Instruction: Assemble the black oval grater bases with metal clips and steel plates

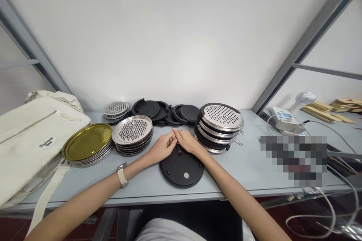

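Note:
A black round plastic disc (181,169) lies on the table in front of me, with a pale round spot near its front edge and a short strap-like part at its far side. At that far edge my left hand (163,147) is closed, its fingers curled in. My right hand (187,142) meets it there, fingers pressed together and fingertips against the left hand. A thin bit of metal shows between them; the hands hide the rest. On the left stands a stack of metal grater plates (132,131). Black-rimmed graters (222,116) with wire loops are piled on the right.
Gold-coloured round lids (87,141) are stacked at the left beside a cream bag (42,131). More black discs (145,109) and small grater plates (115,109) lie along the wall. A white device (285,118) with cables and wooden strips (319,111) are at the right.

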A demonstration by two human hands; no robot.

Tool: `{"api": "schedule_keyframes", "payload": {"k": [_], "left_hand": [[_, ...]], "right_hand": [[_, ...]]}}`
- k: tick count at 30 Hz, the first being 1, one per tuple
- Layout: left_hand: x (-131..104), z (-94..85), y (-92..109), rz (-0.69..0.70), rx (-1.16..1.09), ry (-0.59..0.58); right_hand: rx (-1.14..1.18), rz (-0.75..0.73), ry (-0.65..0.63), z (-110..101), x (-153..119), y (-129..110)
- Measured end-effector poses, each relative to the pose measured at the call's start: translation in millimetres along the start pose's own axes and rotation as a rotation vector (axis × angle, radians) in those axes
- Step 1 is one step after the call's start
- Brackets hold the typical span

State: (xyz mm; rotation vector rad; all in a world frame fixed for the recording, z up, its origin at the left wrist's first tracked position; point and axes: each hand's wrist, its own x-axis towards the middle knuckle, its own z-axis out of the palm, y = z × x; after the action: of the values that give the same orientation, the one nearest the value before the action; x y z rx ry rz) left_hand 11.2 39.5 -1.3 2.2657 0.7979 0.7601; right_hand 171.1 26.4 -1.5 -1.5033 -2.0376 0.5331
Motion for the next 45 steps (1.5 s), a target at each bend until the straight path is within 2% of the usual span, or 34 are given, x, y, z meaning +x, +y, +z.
{"api": "schedule_keyframes", "payload": {"k": [45], "left_hand": [[0.0,-0.2,1.1,0.009,0.008,0.007]], "right_hand": [[-0.024,0.019,-0.012,0.7,2.7,3.7]]}}
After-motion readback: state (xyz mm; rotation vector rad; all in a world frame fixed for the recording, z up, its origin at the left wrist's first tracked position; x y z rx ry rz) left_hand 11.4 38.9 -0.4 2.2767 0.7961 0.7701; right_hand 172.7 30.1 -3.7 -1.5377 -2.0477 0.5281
